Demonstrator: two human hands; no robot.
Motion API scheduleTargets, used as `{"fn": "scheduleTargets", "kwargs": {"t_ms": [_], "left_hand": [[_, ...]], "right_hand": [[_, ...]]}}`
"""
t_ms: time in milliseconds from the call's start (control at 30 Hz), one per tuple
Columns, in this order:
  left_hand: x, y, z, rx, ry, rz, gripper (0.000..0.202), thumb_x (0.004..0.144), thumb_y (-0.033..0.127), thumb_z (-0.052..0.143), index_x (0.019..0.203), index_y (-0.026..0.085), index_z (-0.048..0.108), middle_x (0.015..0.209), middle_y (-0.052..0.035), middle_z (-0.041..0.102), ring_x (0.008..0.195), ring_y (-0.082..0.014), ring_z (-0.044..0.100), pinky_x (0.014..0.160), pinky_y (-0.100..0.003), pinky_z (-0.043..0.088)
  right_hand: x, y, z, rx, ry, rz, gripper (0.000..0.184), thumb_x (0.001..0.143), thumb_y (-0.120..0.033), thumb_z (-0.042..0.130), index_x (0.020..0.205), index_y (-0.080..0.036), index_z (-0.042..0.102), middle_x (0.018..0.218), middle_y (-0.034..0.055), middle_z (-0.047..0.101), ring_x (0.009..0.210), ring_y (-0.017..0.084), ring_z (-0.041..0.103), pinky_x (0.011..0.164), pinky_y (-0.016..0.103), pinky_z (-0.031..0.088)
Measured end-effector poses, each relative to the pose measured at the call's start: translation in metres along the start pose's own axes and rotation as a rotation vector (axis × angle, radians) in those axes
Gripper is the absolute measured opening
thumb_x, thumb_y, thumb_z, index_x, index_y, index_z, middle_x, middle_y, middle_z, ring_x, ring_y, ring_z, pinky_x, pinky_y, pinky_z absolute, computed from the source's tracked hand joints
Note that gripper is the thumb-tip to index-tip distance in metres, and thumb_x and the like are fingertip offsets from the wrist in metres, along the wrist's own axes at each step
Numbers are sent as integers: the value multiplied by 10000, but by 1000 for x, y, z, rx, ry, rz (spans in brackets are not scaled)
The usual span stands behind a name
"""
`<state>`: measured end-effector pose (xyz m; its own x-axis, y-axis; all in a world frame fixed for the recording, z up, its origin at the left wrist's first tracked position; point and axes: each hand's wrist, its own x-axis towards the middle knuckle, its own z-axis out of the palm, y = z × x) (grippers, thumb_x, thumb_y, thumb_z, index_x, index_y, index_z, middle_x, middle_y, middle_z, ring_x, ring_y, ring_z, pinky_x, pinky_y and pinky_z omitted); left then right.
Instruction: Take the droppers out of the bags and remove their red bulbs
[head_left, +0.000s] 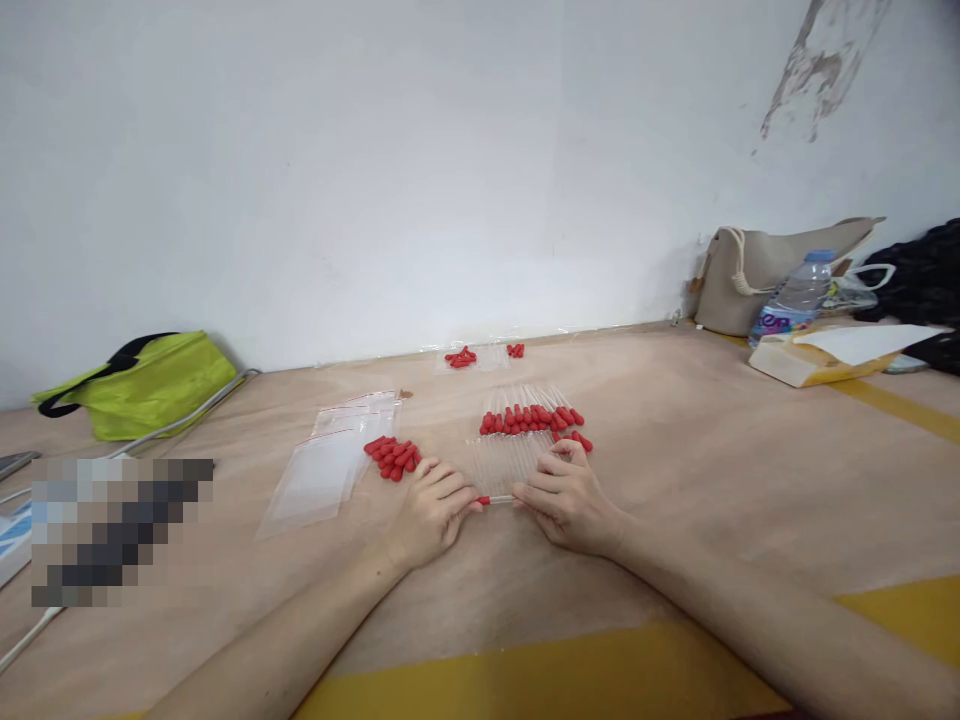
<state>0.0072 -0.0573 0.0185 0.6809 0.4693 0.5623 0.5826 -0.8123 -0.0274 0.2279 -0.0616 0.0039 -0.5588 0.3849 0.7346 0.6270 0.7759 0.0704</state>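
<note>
My left hand (433,508) and my right hand (564,497) rest on the table close together, fingers curled. Between their fingertips lies a thin clear glass dropper tube (501,498) with a red rubber cap at its left end; both hands pinch it. Just beyond lies a row of bare clear tubes (510,457). Farther back sits a row of tubes with red caps (531,417). A small heap of loose red rubber caps (394,456) lies by my left hand.
Clear zip bags (330,465) lie left of the caps. More red caps (461,356) on plastic sit by the wall. A green bag (142,383) and cable are at left; a beige bag (757,275), water bottle (795,295) and box (817,357) at right.
</note>
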Motion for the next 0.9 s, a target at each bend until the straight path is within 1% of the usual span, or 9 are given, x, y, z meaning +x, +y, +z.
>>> {"fn": "scheduleTargets", "kwargs": {"t_ms": [133,333,433,500,567,667,733,800,900], "left_hand": [[-4,-5,-1,-11,16,-22,190,863,217,438,779,183,605,722,-31,627,705,-149,504,698,-319,363],[-9,-16,-3,-87,147,-156,184,870,211,422,873,189,604,823,-49,602,758,-146,541,708,-298,441],[-5,-29,-11,-84,235,-321,233,870,221,400,989,190,598,925,-69,548,828,-152,553,732,-288,464],[-5,-45,-20,-34,308,-475,267,858,235,397,1027,172,595,964,-83,509,838,-160,552,742,-296,467],[-10,-66,-30,18,356,-632,285,836,263,414,1033,164,595,923,-76,511,818,-168,549,735,-304,464],[-21,-96,-38,-17,361,-797,308,795,327,470,1048,177,562,841,-39,563,727,-157,549,659,-280,455],[-28,-109,-37,-62,363,-875,309,764,369,502,1004,182,558,858,-33,595,709,-151,550,597,-254,433],[-32,-115,-33,-79,348,-919,304,739,398,520,956,189,562,896,-32,611,711,-150,551,567,-242,409],[-32,-116,-28,-72,289,-935,319,714,415,532,945,197,567,889,-25,623,713,-154,549,567,-241,394]], "right_hand": [[-5,5,-4,1,-17,35,196,848,-221,445,738,-213,608,546,-33,545,617,109,407,816,339,244],[-16,24,-10,-31,65,216,163,837,-265,493,822,-233,652,578,-25,587,640,113,482,820,330,254],[-14,27,-5,-26,111,302,173,838,-275,497,871,-237,663,611,-15,623,629,107,509,793,314,262],[-9,27,-1,-22,121,356,191,839,-261,482,894,-232,663,656,-1,643,640,109,524,773,305,265],[-2,27,0,-9,97,390,211,838,-239,462,909,-226,660,704,11,657,670,117,540,764,300,265],[12,27,0,12,22,396,220,829,-215,450,881,-218,663,720,15,661,688,127,547,766,304,261],[20,27,1,-6,-21,371,217,822,-207,452,861,-214,666,714,17,659,685,133,539,769,314,254],[26,27,5,-50,-40,343,215,816,-204,455,853,-211,667,712,22,655,688,141,528,766,324,244],[30,23,17,-117,-46,326,211,811,-198,456,820,-203,666,684,28,642,684,150,511,750,335,230]]}}
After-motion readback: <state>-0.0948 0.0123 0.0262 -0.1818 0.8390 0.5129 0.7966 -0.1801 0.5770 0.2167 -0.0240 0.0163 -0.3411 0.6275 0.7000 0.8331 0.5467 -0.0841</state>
